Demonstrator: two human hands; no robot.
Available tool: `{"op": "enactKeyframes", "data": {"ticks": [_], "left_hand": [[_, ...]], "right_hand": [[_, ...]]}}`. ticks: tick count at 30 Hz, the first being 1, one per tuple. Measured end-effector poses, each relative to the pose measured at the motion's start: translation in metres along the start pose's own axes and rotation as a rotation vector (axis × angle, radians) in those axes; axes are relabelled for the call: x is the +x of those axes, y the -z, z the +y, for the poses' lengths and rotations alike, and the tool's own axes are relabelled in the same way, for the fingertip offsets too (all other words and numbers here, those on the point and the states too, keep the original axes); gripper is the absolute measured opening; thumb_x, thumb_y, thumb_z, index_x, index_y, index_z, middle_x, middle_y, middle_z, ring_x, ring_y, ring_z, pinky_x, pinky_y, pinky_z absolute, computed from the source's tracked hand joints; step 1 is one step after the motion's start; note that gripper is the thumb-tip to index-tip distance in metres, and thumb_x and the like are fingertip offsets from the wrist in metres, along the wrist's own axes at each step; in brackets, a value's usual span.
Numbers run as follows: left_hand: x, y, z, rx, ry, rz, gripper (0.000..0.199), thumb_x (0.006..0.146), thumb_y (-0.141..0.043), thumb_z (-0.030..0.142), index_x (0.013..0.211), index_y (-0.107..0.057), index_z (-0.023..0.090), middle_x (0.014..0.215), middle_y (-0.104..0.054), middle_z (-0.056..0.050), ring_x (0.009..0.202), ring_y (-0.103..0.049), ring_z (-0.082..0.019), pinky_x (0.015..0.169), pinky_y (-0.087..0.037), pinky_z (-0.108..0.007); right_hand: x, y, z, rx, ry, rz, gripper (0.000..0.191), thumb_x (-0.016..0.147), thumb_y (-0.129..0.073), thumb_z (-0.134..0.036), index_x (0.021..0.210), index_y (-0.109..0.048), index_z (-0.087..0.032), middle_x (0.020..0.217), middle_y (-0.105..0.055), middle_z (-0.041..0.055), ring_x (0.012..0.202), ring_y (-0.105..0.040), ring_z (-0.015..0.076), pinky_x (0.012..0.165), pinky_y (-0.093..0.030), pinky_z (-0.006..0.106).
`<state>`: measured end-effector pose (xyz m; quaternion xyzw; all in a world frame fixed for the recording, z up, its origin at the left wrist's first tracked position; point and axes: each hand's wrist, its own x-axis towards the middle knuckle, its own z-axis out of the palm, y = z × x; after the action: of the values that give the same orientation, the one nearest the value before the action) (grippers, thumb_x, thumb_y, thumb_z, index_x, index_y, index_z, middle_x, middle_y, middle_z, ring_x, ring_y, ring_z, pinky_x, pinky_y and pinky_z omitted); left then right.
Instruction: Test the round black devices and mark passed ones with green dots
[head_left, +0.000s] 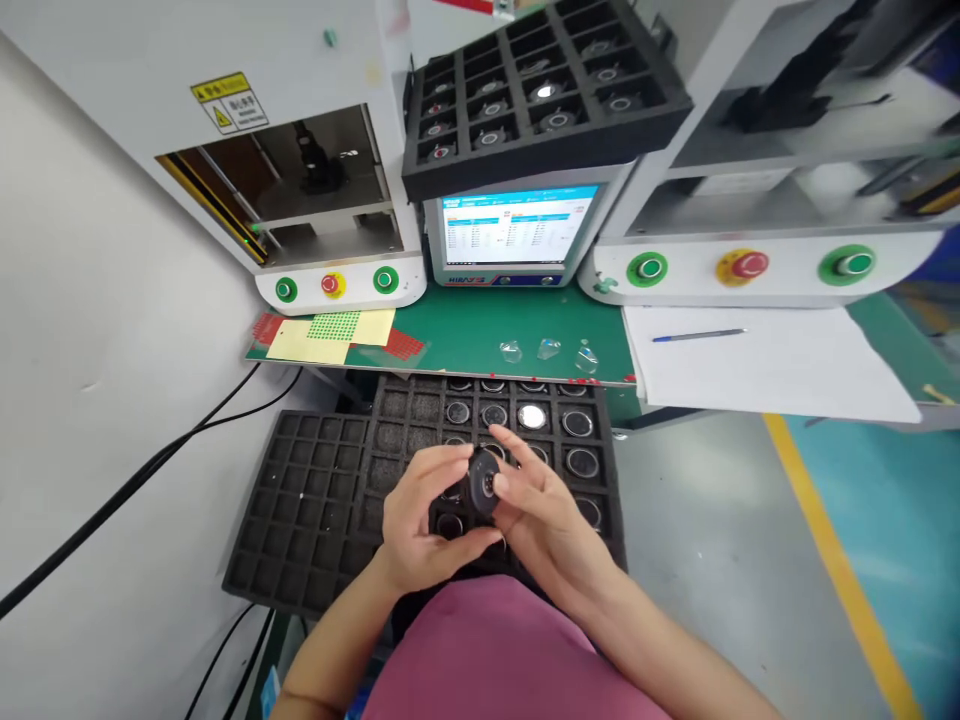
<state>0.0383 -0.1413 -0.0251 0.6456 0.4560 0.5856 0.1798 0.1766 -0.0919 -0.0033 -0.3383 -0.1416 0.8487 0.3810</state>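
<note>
Left hand cups a small round black part from below and left; right hand pinches its right edge. Both grips are closed on it, flat face toward the viewer, above a black compartment tray on the lap.

A small lit computer screen stood at upper centre under a black compartmented foam tray. A blue pen lay on white paper sheets at right; yellow stickers lay at left.

Head camera looks down (closely) over the foam tray.
</note>
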Motion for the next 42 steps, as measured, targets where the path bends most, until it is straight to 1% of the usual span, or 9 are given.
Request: {"op": "enactKeyframes", "data": {"ticks": [3,6,9,12,14,18,24,32,42], "left_hand": [[0.006,-0.004,-0.005,-0.003,-0.114,0.012,0.059,0.075,-0.076,0.027,0.13,-0.055,0.026,0.11,-0.068,-0.01,0.101,-0.065,-0.024,0.085,-0.055,-0.041],[0.008,-0.007,-0.002,-0.041,-0.105,0.006,0.057,0.079,-0.072,0.036,0.132,-0.055,0.021,0.11,-0.068,-0.012,0.101,-0.064,-0.025,0.085,-0.055,-0.041],[0.006,-0.009,0.005,-0.076,-0.019,0.013,0.053,0.086,-0.062,0.043,0.133,-0.054,0.02,0.111,-0.065,-0.013,0.103,-0.064,-0.026,0.085,-0.056,-0.042],[0.004,-0.009,0.013,-0.171,0.119,0.019,0.05,0.089,-0.058,0.043,0.134,-0.053,0.021,0.116,-0.058,-0.012,0.099,-0.067,-0.025,0.074,-0.062,-0.036],[0.004,-0.008,0.016,-0.22,0.166,-0.028,0.051,0.087,-0.062,0.036,0.135,-0.052,0.022,0.118,-0.053,-0.011,0.095,-0.068,-0.023,0.068,-0.063,-0.03],[0.005,-0.003,0.019,-0.215,0.142,-0.126,0.058,0.08,-0.072,0.026,0.134,-0.052,0.022,0.119,-0.054,-0.01,0.095,-0.067,-0.021,0.069,-0.064,-0.029],[0.007,0.003,0.022,-0.126,0.111,-0.184,0.062,0.077,-0.075,0.03,0.134,-0.053,0.023,0.114,-0.06,-0.01,0.096,-0.065,-0.02,0.07,-0.063,-0.03],[0.006,0.004,0.02,-0.077,0.068,-0.203,0.062,0.08,-0.071,0.034,0.137,-0.05,0.022,0.115,-0.059,-0.011,0.096,-0.064,-0.02,0.074,-0.061,-0.031],[0.014,0.005,0.022,-0.013,0.002,-0.216,0.059,0.081,-0.07,0.035,0.135,-0.052,0.02,0.112,-0.061,-0.011,0.096,-0.064,-0.018,0.077,-0.059,-0.03]], "right_hand": [[-0.007,-0.002,-0.002,0.043,-0.094,-0.043,0.057,0.057,-0.084,-0.025,0.106,-0.055,-0.025,0.078,-0.065,-0.0048,0.065,-0.064,0.01,0.061,-0.054,0.022],[-0.009,-0.001,0.0,-0.001,-0.055,-0.079,0.057,0.058,-0.084,-0.027,0.107,-0.053,-0.025,0.087,-0.068,-0.0016,0.066,-0.065,0.0115,0.059,-0.054,0.023],[-0.009,0.002,0.001,-0.076,0.182,0.006,0.051,0.059,-0.083,-0.023,0.099,-0.053,-0.026,0.093,-0.069,-0.0014,0.071,-0.068,0.0131,0.062,-0.055,0.025],[-0.016,0.005,-0.003,-0.164,0.452,0.126,0.034,0.065,-0.079,-0.014,0.087,-0.055,-0.025,0.074,-0.068,-0.0055,0.065,-0.065,0.01,0.062,-0.052,0.02],[-0.025,0.006,-0.008,-0.229,0.502,0.122,0.029,0.067,-0.077,-0.01,0.083,-0.058,-0.025,0.062,-0.066,-0.0067,0.059,-0.061,0.0084,0.059,-0.051,0.018],[-0.037,0.004,-0.016,-0.249,0.392,0.019,0.03,0.066,-0.08,-0.009,0.085,-0.065,-0.026,0.06,-0.066,-0.0075,0.056,-0.06,0.007,0.058,-0.052,0.016],[-0.035,0.002,-0.018,-0.157,0.19,-0.119,0.027,0.068,-0.083,-0.014,0.087,-0.067,-0.026,0.059,-0.067,-0.008,0.056,-0.061,0.0049,0.059,-0.052,0.013],[-0.035,0.001,-0.015,-0.078,0.098,-0.141,0.029,0.065,-0.084,-0.011,0.074,-0.059,-0.022,0.062,-0.069,-0.0072,0.056,-0.059,0.0037,0.059,-0.051,0.012],[-0.033,0.0,-0.016,-0.033,0.07,-0.153,0.032,0.067,-0.081,-0.009,0.071,-0.052,-0.02,0.062,-0.067,-0.008,0.055,-0.058,0.0032,0.057,-0.05,0.011]]}}
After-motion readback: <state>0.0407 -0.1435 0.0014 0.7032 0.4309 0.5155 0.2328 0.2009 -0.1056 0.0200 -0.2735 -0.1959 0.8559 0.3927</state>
